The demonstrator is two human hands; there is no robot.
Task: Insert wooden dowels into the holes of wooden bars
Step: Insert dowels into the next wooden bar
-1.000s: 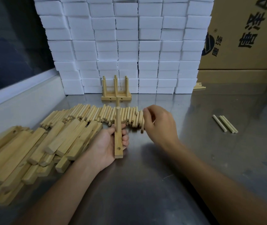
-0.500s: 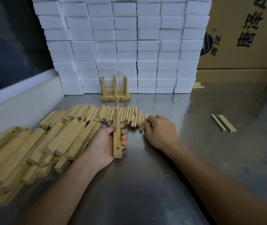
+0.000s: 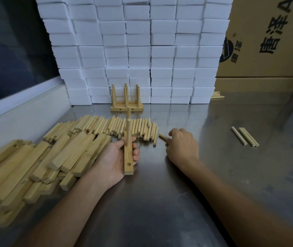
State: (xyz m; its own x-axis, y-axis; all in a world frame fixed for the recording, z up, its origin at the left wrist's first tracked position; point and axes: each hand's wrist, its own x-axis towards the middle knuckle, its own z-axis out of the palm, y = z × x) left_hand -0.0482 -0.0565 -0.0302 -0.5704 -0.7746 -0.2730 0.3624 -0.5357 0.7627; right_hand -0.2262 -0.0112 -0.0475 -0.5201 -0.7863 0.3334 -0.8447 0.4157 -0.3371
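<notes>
A steel bench (image 3: 177, 202) backs onto stacked white foam blocks (image 3: 133, 50) and a cardboard carton (image 3: 270, 38). The left hand (image 3: 117, 157) grips one wooden bar (image 3: 128, 158) with one dowel (image 3: 128, 132) standing in it; its near hole (image 3: 129, 164) is empty. The right hand (image 3: 182, 145), fingers curled, pinches a loose dowel (image 3: 162, 136) beside the dowel heap (image 3: 106, 127) — too many to count. Next, probably: lift it, align, press in. Three dowels (image 3: 244, 136) lie apart — one finished rack (image 3: 126, 100) behind.
</notes>
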